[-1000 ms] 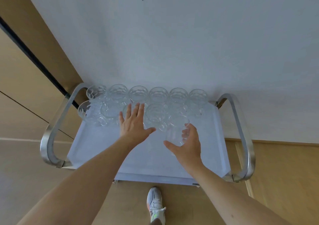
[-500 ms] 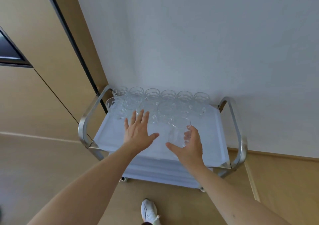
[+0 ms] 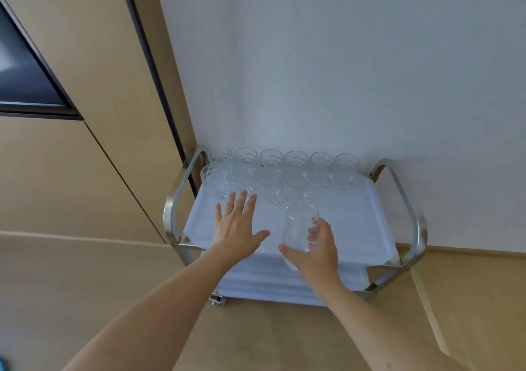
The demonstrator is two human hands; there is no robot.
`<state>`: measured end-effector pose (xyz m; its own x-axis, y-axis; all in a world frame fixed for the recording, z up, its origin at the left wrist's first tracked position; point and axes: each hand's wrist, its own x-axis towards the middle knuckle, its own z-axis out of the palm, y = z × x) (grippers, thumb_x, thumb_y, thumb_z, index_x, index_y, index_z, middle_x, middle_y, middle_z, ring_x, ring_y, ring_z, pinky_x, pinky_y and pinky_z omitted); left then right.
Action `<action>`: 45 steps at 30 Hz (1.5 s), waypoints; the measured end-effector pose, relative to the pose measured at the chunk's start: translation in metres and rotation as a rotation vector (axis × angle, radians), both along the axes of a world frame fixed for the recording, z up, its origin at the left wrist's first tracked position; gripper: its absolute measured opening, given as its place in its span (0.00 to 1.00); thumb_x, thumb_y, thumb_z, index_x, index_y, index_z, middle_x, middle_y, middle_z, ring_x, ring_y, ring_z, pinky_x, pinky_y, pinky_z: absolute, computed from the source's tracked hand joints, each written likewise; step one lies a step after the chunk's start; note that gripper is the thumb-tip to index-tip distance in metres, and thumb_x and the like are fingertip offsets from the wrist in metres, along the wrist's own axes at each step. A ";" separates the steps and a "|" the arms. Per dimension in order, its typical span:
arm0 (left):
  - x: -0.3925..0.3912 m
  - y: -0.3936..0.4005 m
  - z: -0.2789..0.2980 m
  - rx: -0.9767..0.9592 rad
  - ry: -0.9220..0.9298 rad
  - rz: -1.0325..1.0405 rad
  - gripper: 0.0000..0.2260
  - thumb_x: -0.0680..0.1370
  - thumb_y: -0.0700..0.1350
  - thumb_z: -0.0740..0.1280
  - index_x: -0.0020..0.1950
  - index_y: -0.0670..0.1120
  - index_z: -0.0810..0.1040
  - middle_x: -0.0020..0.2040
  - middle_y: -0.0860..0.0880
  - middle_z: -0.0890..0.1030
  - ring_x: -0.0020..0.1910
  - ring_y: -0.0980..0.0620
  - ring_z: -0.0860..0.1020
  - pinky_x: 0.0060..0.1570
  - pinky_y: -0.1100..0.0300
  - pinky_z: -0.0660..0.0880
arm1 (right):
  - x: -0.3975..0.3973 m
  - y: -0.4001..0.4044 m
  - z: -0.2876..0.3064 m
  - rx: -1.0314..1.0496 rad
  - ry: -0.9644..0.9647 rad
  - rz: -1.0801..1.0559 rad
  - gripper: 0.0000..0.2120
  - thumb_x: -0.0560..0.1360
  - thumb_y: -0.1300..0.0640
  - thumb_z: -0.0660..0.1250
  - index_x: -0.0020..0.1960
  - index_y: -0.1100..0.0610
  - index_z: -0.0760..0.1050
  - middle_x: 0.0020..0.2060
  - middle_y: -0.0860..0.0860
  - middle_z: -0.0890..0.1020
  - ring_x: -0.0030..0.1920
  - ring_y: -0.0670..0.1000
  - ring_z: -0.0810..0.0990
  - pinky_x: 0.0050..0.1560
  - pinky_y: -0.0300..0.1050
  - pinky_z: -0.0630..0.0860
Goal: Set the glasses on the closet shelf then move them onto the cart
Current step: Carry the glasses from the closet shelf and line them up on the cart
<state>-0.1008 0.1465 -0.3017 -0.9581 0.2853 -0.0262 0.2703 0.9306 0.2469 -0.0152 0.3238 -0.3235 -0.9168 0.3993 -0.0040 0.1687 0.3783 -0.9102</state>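
A metal cart (image 3: 412, 219) with a white top shelf stands against the white wall. Several clear patterned glasses (image 3: 296, 171) stand in two rows along the back of its top. My right hand (image 3: 317, 252) grips a smooth clear glass (image 3: 299, 229), held tilted above the front of the cart top. My left hand (image 3: 237, 224) hovers open, fingers spread, over the left front of the cart, just short of the nearest glasses.
Tan closet panels (image 3: 85, 154) with a dark vertical gap rise to the left of the cart, and a dark recess (image 3: 25, 80) shows at far left. A lower white cart shelf (image 3: 270, 282) sits under the top. The floor is tan wood.
My right hand has lifted the smooth glass off the cart top and pulled it back toward me. My left hand has drawn back from the glasses. My view has backed away and turned left.
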 end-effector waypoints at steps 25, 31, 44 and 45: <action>-0.172 0.122 -0.041 0.016 -0.216 -0.098 0.41 0.74 0.61 0.73 0.79 0.45 0.60 0.78 0.45 0.63 0.78 0.43 0.59 0.73 0.47 0.62 | -0.096 0.077 -0.054 -0.057 -0.128 -0.124 0.39 0.62 0.51 0.84 0.63 0.41 0.62 0.58 0.47 0.73 0.58 0.49 0.76 0.55 0.40 0.72; -0.217 0.169 -0.066 -0.220 -0.208 -0.147 0.48 0.67 0.63 0.78 0.78 0.48 0.57 0.75 0.44 0.65 0.73 0.42 0.63 0.69 0.46 0.63 | -0.131 0.112 -0.077 -0.081 -0.165 -0.132 0.40 0.61 0.53 0.85 0.64 0.43 0.63 0.59 0.49 0.74 0.59 0.49 0.76 0.52 0.29 0.69; -0.239 0.182 -0.072 -0.207 -0.203 -0.135 0.40 0.66 0.55 0.78 0.71 0.47 0.64 0.62 0.44 0.72 0.60 0.43 0.71 0.61 0.53 0.68 | -0.152 0.127 -0.087 -0.098 -0.209 -0.124 0.43 0.62 0.52 0.85 0.69 0.49 0.65 0.60 0.49 0.73 0.59 0.48 0.76 0.56 0.35 0.70; -0.238 0.180 -0.074 -0.180 -0.200 -0.135 0.40 0.66 0.56 0.78 0.72 0.48 0.64 0.63 0.44 0.72 0.60 0.43 0.71 0.62 0.53 0.68 | -0.153 0.126 -0.087 -0.096 -0.209 -0.120 0.43 0.62 0.52 0.85 0.69 0.49 0.65 0.60 0.48 0.73 0.59 0.48 0.76 0.57 0.36 0.71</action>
